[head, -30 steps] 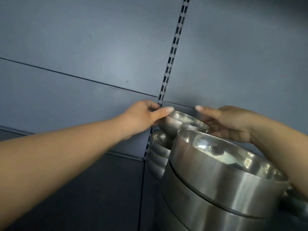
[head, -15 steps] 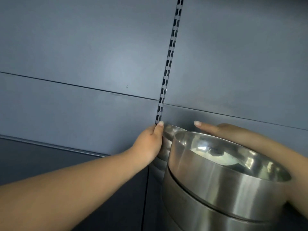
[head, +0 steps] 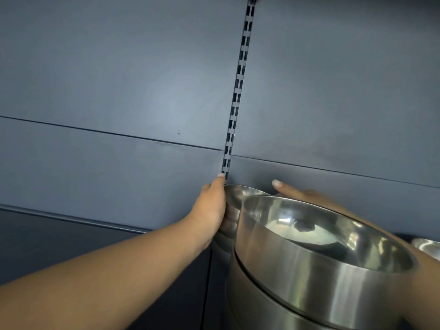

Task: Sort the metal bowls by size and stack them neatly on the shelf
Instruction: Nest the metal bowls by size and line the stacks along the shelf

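Against the blue-grey back panel of the shelving, beside the slotted upright rail, both hands are on a small metal bowl. That bowl sits on top of a stack of small bowls at the rear, close to the panel, with its rim just below the foot of the rail. The left hand is pressed to the left side of the small stack, thumb raised along the rim; its grip is wrapped around the bowl wall, though the fingers on the far side are hidden. The right hand reaches from the right behind the bowl, one finger extended flat along the far rim; whether its grip is closed on the bowl cannot be told, as most of the hand is screened.

In front, nearer the camera, stands a stack of large bowls: the top large bowl is nested upright in a lower large bowl, and it hides most of the small stack. At the far right edge a further bowl rim shows, apart from the others. The shelf surface itself is not visible.
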A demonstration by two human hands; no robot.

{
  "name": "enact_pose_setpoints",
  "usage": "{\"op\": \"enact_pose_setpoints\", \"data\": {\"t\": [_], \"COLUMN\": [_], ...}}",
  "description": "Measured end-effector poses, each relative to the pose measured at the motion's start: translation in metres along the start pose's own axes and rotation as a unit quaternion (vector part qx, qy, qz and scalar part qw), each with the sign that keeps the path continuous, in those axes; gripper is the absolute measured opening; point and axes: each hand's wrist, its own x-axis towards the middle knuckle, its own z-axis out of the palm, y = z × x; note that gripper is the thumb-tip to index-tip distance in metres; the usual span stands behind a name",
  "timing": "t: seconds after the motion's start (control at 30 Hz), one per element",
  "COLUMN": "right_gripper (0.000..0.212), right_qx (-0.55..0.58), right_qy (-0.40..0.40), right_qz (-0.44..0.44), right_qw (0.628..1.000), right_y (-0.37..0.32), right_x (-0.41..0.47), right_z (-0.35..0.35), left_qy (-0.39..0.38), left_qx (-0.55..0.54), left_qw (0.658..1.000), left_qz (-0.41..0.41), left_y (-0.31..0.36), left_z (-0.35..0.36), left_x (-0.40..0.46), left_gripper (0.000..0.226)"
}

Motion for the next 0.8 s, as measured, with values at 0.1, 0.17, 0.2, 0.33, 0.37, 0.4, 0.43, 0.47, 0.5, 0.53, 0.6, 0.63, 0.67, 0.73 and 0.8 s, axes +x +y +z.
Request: {"op": "enact_pose_setpoints", "data": {"t": [0.1, 0.17, 0.2, 0.33, 0.37, 0.4, 0.43, 0.47, 0.5, 0.53, 0.6, 0.63, 0.67, 0.73, 0.8], "right_gripper": [0.059, 0.061, 0.061, 0.064, 0.063, 0.063, 0.062, 0.062, 0.062, 0.061, 0.061, 0.062, 0.064, 0.070, 0.072], "right_qx": [0.039, 0.099, 0.141, 0.295, 0.315, 0.323, 0.321, 0.308, 0.292, 0.282, 0.271, 0.267, 0.260, 0.267, 0.300], "right_qy": [-0.014, -0.027, -0.042, -0.089, -0.086, -0.081, -0.079, -0.075, -0.070, -0.064, -0.048, -0.041, -0.033, -0.021, -0.034], "right_qz": [-0.001, 0.015, 0.023, 0.033, 0.032, 0.029, 0.025, 0.020, 0.018, 0.021, 0.033, 0.037, 0.039, 0.043, 0.035], "right_qw": [0.999, 0.995, 0.989, 0.951, 0.945, 0.942, 0.943, 0.948, 0.954, 0.957, 0.961, 0.962, 0.964, 0.963, 0.953], "right_y": [0.002, 0.002, 0.003, 0.007, 0.007, 0.007, 0.009, 0.009, 0.010, 0.010, 0.009, 0.009, 0.008, 0.008, 0.010], "right_x": [0.004, 0.009, 0.012, 0.020, 0.021, 0.023, 0.024, 0.026, 0.027, 0.029, 0.028, 0.028, 0.028, 0.028, 0.027], "right_z": [0.007, 0.011, 0.013, 0.021, 0.022, 0.023, 0.024, 0.025, 0.026, 0.027, 0.028, 0.029, 0.029, 0.029, 0.030], "left_qy": [-0.002, 0.009, 0.011, 0.035, 0.044, 0.057, 0.065, 0.070, 0.070, 0.065, 0.058, 0.054, 0.053, 0.039, 0.033], "left_qx": [-0.001, -0.012, -0.029, -0.067, -0.063, -0.053, -0.044, -0.037, -0.032, -0.026, -0.016, -0.016, -0.022, -0.052, -0.069], "left_qw": [1.000, 1.000, 0.999, 0.997, 0.997, 0.997, 0.997, 0.997, 0.997, 0.998, 0.998, 0.998, 0.998, 0.998, 0.997], "left_qz": [-0.004, -0.004, -0.006, -0.016, -0.014, -0.010, -0.009, -0.005, -0.001, -0.002, -0.003, -0.002, -0.005, -0.009, 0.005], "left_y": [0.000, 0.000, -0.001, -0.002, -0.002, -0.001, 0.000, 0.001, -0.001, 0.000, 0.002, 0.003, 0.004, 0.005, 0.002], "left_z": [0.003, 0.006, 0.006, 0.008, 0.010, 0.010, 0.011, 0.011, 0.011, 0.011, 0.011, 0.010, 0.010, 0.011, 0.009], "left_x": [0.003, -0.001, -0.002, -0.005, -0.004, -0.005, -0.005, -0.005, -0.003, -0.003, -0.004, -0.005, -0.006, -0.010, -0.011], "left_gripper": [0.044, 0.034, 0.039, 0.061, 0.057, 0.053, 0.051, 0.052, 0.053, 0.055, 0.059, 0.060, 0.064, 0.088, 0.101]}}
